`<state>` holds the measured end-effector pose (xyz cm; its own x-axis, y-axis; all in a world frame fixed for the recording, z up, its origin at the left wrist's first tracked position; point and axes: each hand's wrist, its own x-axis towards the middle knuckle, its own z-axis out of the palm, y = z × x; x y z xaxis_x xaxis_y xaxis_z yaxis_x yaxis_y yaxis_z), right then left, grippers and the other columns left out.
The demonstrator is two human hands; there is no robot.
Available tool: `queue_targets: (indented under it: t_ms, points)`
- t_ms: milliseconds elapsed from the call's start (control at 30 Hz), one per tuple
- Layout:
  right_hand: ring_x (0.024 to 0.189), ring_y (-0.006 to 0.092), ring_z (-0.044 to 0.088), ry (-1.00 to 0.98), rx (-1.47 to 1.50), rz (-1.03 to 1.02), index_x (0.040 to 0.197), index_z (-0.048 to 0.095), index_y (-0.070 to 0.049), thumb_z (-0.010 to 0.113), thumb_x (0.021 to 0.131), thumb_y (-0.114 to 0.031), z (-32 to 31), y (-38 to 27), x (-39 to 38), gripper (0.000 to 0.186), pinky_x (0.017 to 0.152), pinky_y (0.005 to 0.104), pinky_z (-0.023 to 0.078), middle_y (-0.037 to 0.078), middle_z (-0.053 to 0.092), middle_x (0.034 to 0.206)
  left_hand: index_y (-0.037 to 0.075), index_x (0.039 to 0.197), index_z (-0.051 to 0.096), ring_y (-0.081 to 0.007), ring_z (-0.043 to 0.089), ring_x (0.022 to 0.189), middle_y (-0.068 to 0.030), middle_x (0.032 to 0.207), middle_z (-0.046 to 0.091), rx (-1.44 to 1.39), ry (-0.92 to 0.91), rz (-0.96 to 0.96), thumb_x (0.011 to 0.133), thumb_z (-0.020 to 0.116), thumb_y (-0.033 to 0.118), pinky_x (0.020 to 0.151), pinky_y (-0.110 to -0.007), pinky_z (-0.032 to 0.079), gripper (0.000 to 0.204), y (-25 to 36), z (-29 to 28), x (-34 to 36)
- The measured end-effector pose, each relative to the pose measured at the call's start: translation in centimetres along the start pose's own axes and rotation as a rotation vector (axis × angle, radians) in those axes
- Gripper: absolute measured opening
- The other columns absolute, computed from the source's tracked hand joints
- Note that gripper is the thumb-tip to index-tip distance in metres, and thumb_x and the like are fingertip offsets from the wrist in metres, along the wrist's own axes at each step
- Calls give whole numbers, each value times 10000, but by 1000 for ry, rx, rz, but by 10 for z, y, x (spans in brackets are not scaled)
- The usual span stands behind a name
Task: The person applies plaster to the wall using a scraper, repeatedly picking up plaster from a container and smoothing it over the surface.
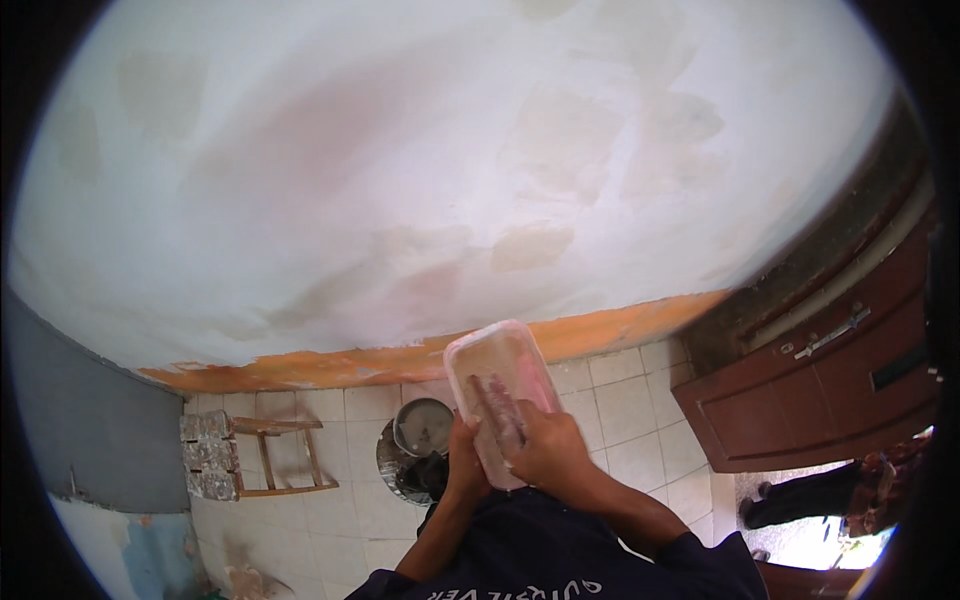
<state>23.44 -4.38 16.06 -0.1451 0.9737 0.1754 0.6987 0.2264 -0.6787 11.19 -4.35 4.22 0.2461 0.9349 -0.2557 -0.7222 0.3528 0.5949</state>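
Note:
My left hand point(464, 458) is closed round the near left side of a long plastic tray point(463, 352) with rounded corners. Pale pinkish paste coats the tray's inside and rim. My right hand point(552, 447) reaches over the tray's right side, its fingers curled on a long, flat, paste-smeared scraper point(494, 408) lying at a slant inside. The fingers hide part of the scraper. Beyond the tray rises a white wall point(330, 130) with beige and pinkish patches and a peeling orange strip point(325, 368) along its foot.
Left of me, a paint-splashed wooden step stool point(210, 455) stands on the white tiled floor point(365, 520). A bucket of grey material point(424, 427) is beside my left arm. At right is a brown door point(800, 370); past it, a person point(815, 497) is partly visible.

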Motion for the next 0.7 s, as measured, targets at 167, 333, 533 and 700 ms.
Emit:
queue_targets:
  t_ms: [167, 333, 533, 700]
  points:
    - [595, 434, 591, 6, 69, 43, 848, 572, 22, 649, 719, -97, -3, 0, 1, 191, 569, 486, 488, 251, 584, 648, 15, 1367, 305, -261, 498, 1177, -147, 1280, 470, 0, -17, 32, 857, 541, 441, 990, -400, 427, 705, 0, -5, 0]
    - [592, 435, 588, -34, 73, 124, 840, 567, 18, 643, 723, -96, -11, -2, 2, 180, 564, 484, 486, 244, 587, 644, 37, 1383, 288, -268, 495, 1184, -147, 1297, 461, -52, -9, -18, 865, 529, 403, 994, -409, 425, 678, 0, -5, -2]
    - [561, 423, 584, 40, 32, -68, 828, 579, 22, 642, 733, -90, -14, -7, 7, 160, 533, 462, 480, 236, 569, 615, 60, 1388, 279, -272, 510, 1163, -141, 1275, 470, -101, 6, -7, 862, 538, 377, 979, -416, 441, 667, -1, -7, 1]
    - [580, 417, 594, 117, 56, 137, 790, 584, 22, 629, 736, -68, -38, -3, 5, 114, 521, 431, 471, 237, 565, 606, 48, 1375, 287, -264, 524, 1137, -141, 1249, 475, -42, 56, -7, 860, 541, 357, 954, -408, 460, 652, -1, -3, -5]
